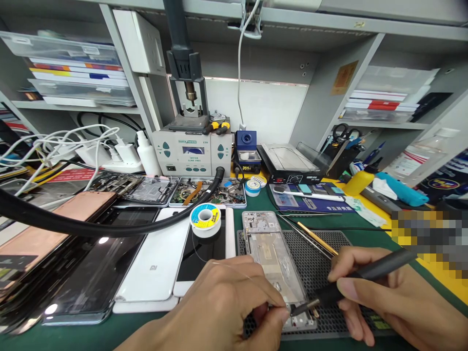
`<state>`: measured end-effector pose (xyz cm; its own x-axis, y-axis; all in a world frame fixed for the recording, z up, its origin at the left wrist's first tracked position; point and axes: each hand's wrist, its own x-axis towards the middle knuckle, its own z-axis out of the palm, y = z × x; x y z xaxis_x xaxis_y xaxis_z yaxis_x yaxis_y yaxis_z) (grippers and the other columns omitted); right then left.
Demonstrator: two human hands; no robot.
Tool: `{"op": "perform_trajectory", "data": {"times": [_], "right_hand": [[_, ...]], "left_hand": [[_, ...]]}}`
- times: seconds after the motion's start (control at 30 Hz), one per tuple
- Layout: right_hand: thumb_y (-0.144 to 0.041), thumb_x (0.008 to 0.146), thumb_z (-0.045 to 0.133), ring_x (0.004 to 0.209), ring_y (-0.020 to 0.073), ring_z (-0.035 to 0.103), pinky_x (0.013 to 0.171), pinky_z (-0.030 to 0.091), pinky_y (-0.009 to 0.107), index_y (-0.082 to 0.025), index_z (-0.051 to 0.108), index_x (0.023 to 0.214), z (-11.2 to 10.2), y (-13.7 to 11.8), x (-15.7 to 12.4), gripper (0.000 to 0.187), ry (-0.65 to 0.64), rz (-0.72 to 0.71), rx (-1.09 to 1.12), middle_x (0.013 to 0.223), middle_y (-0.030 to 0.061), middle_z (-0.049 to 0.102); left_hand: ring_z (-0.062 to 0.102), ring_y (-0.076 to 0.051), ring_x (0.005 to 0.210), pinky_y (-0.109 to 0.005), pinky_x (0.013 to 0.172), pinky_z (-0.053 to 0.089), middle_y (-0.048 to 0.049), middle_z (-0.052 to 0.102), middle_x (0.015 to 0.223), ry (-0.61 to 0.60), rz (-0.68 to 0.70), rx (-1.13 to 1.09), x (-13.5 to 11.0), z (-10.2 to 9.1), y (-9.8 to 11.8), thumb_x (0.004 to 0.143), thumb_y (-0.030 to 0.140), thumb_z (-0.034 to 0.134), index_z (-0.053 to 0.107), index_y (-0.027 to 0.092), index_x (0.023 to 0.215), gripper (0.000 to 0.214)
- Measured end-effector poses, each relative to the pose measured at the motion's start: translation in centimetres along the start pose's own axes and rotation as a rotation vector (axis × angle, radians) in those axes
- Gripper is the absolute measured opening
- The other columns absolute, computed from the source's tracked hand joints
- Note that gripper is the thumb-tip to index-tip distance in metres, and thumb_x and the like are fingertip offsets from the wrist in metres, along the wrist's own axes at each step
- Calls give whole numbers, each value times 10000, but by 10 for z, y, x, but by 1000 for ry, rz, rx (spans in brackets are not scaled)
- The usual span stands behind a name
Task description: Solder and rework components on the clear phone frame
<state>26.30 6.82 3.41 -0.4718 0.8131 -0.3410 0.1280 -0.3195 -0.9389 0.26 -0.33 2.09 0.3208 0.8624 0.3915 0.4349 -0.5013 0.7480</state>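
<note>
My left hand has its thumb and index finger pinched at the lower end of an opened phone frame. A thin solder wire runs from a white spool over that hand to the pinch. My right hand grips a black soldering iron like a pen. Its tip meets the lower end of the frame, close to my left fingertips; contact with the wire cannot be made out. The frame lies on a black perforated mat, its lower left part hidden by my left hand.
Tweezers and a gold-coloured rod lie right of the frame. Several phones, including a white one, fill the left side. A hot-air station stands behind, its thick black hose arching across the left.
</note>
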Motion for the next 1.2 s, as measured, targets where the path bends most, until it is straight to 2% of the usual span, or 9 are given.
{"op": "perform_trajectory", "data": {"times": [0.3,0.43,0.57,0.9,1.2], "right_hand": [[-538,684,998,451,143,699,451,558,194,-163,737,767,3,-2,-1,463,28,19,17,529,22,731],[-528,669,1008,447,141,694,446,557,198,-166,742,758,4,-3,-1,458,38,19,14,531,12,720],[-529,666,1009,452,145,695,445,557,202,-167,746,751,4,-3,-1,456,41,25,16,531,21,725],[-537,639,1019,444,150,697,442,546,204,-175,756,745,6,-5,-1,460,67,39,24,510,15,712],[-536,651,1012,450,158,695,439,534,218,-183,756,750,4,-5,-2,447,68,43,38,506,-5,688]], "left_hand": [[650,-138,677,-236,622,472,-38,720,713,-30,-24,7,0,0,-2,877,51,702,814,100,824,133],[654,-133,690,-227,648,483,-38,731,719,-37,-1,1,4,-2,-3,862,-8,679,812,84,831,165],[648,-127,682,-222,622,472,-40,744,738,-75,37,4,4,-4,1,848,14,718,818,81,852,120],[652,-130,676,-221,646,481,-38,742,728,-50,32,66,2,-2,1,843,-3,721,819,80,835,129],[661,-147,681,-235,633,485,-42,711,718,-58,-47,15,3,-2,-4,884,65,690,817,108,830,145]]}}
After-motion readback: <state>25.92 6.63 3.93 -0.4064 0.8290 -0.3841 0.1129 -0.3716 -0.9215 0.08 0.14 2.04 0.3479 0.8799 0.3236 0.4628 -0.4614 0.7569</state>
